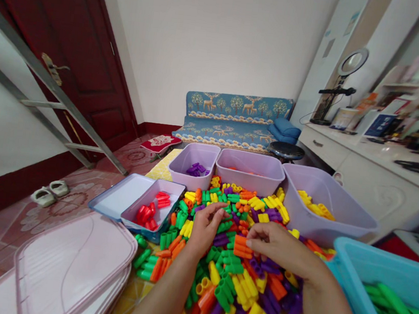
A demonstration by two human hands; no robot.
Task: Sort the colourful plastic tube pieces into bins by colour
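Note:
Loose plastic tube-shaped building pieces in green, yellow, orange and purple are heaped across the table in front of me. Over the middle of the heap is my left hand (206,224), its fingers loosely bent and apart, with no piece visible in it. Green pieces (225,226) lie just beside its fingertips. My right hand (273,242) is closed, thumb and fingers at the edge of an orange ribbed piece (243,248). Its palm side is hidden from view. Purple pieces (221,240) lie between the two hands.
Along the far side stand lilac bins with purple pieces (197,170), orange pieces (244,171) and yellow pieces (316,206). Red pieces (148,214) lie in a box at left, green ones (396,312) in a blue bin (347,276) at right. Stacked lids (78,258) are front left.

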